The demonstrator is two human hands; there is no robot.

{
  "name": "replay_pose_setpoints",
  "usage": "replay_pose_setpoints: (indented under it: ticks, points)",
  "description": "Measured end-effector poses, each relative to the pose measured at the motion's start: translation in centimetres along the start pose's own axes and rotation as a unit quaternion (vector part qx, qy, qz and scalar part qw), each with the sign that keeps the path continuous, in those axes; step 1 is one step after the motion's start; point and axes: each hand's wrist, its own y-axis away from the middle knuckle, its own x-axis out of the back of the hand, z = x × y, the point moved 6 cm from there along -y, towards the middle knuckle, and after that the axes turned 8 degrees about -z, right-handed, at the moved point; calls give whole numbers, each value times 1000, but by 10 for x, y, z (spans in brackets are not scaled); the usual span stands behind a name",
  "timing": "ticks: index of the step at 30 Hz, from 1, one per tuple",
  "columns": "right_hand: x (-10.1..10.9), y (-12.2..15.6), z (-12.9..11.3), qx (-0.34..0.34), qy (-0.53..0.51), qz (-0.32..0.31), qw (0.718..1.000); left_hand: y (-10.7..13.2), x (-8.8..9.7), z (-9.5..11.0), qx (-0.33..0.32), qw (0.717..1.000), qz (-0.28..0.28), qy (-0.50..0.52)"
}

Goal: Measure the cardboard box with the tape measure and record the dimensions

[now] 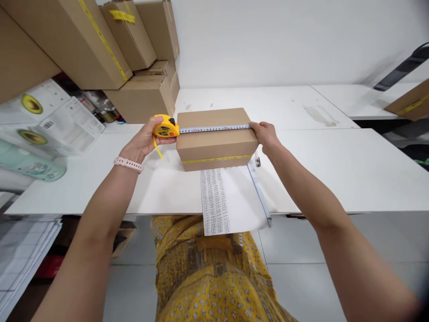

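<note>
A brown cardboard box (214,147) with a yellow strip along its front side rests on the white table. At its left edge, my left hand (147,136) is closed around a yellow tape measure (166,127), whose yellow strap hangs down. The blade (214,129) stretches across the box top to the right edge. There my right hand (264,134) pinches the blade's end against the box corner. Partly under the box lies a printed sheet (217,201), which overhangs the table's front edge. A light blue strip (259,190) lies along the sheet's right side.
Several cardboard boxes (140,94) are stacked at the back left. White cartons with avocado pictures (50,116) and a mint green cylinder (30,161) stand at the left. Another box (410,103) and a dark, blurred object (402,67) are at the right.
</note>
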Motion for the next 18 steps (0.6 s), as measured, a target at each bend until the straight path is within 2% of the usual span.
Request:
replay_pose_setpoints:
  ticks: [9, 18]
  points:
    - [0, 2, 2, 2, -18, -8, 1000, 6, -2, 1, -4, 1000, -1, 10]
    - [0, -1, 4, 8, 17, -8, 1000, 5, 0, 2, 5, 999, -29, 29]
